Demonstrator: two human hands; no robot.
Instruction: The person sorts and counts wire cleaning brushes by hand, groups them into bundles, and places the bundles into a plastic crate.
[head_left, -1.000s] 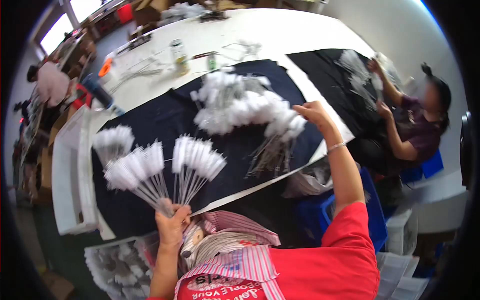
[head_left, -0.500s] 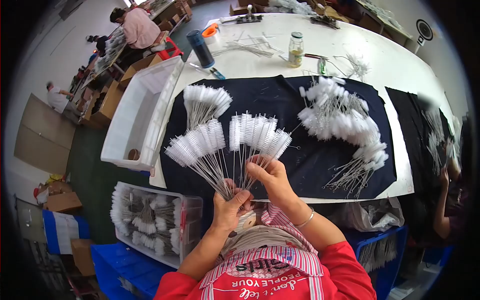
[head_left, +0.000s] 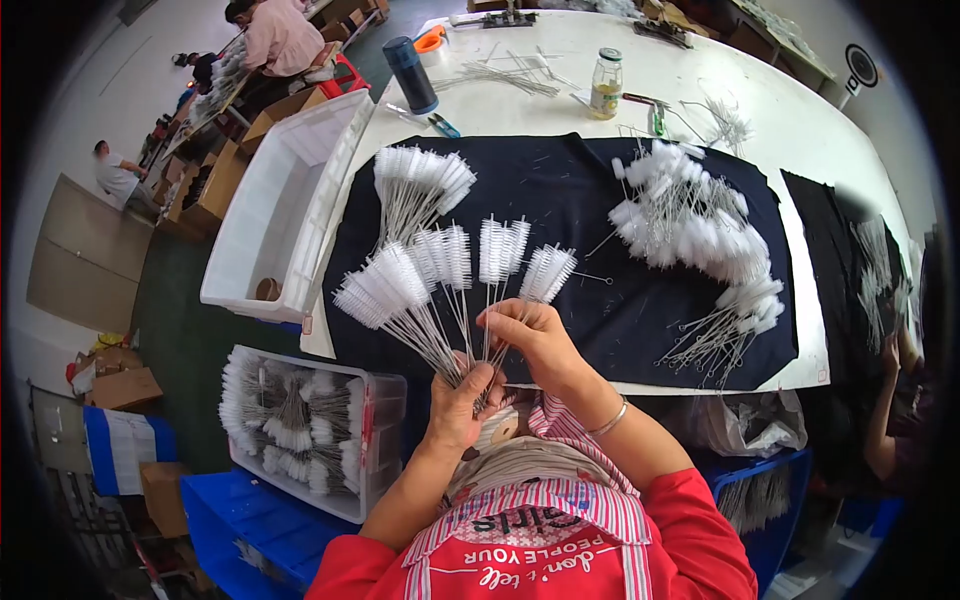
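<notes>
Currently | 2 hands [head_left: 458,408] [head_left: 537,340], both gripping brushes [head_left: 385,285] (too overlapped to count) | 1 jar [head_left: 606,88] | 1 dark bottle [head_left: 410,75]

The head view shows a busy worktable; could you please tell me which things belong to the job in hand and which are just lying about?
Seemingly part of the job: fanned brushes in the left hand, with the right hand at their wires; brush bundle; brush heap; dark cloth beneath both.

Apparently just lying about: glass jar; dark blue cylinder; orange roll.

Bristly brush heads [head_left: 381,287] — smooth metal stems [head_left: 429,338] — matt cloth [head_left: 590,225], glossy glass jar [head_left: 605,88].
</notes>
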